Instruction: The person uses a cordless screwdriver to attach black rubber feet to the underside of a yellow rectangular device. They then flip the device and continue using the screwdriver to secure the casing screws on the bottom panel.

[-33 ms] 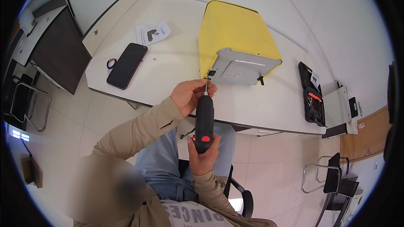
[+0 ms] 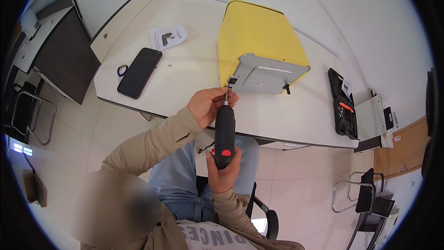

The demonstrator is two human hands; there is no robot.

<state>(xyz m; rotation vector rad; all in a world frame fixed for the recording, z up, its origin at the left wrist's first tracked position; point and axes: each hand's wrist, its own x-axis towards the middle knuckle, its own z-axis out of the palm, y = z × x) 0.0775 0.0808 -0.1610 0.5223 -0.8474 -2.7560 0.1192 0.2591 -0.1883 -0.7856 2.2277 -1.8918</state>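
A yellow bin-like box lies on its side on the white table, its grey base facing me. Small black fittings sit at the base's two lower corners. My right hand is wrapped round the lower end of a black cordless screwdriver with red buttons. It points away from me, its metal bit reaching the left black fitting. Around the bit, close to its tip, the fingers of my left hand are pinched together. Those fingers hide whether a screw sits at the tip.
On the table's left lie a dark phone, a small blue ring and a printed sheet. An open black tool case rests at the right edge. Chairs stand on the floor at both sides, including a black one at right.
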